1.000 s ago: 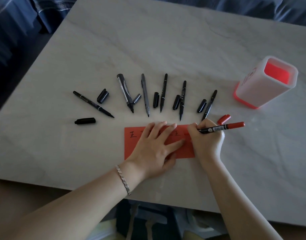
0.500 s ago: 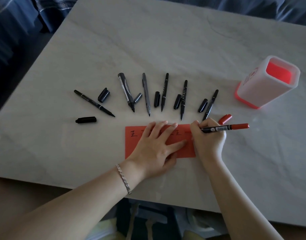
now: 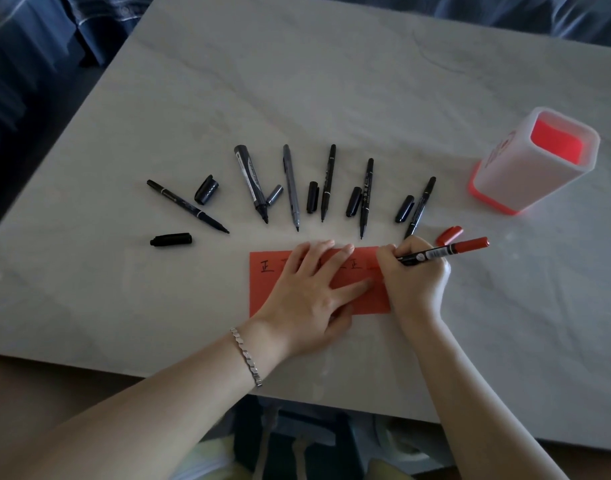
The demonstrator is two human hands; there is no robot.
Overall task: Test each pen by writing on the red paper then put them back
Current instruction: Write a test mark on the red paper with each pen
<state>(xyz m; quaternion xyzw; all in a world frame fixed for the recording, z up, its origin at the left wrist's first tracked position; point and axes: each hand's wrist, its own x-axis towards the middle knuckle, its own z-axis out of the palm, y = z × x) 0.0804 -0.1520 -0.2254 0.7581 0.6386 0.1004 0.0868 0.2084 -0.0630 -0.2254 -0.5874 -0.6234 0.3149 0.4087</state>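
The right hand [image 3: 414, 278] is gripping the red pen [image 3: 446, 251] over the red paper [image 3: 262, 292], the red cap [image 3: 449, 235] lying just beyond it.

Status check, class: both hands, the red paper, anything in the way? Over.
Left hand flat, pressing the red paper. Right hand grips the red marker at the paper's right end. Six uncapped pens lie beyond, none in the way.
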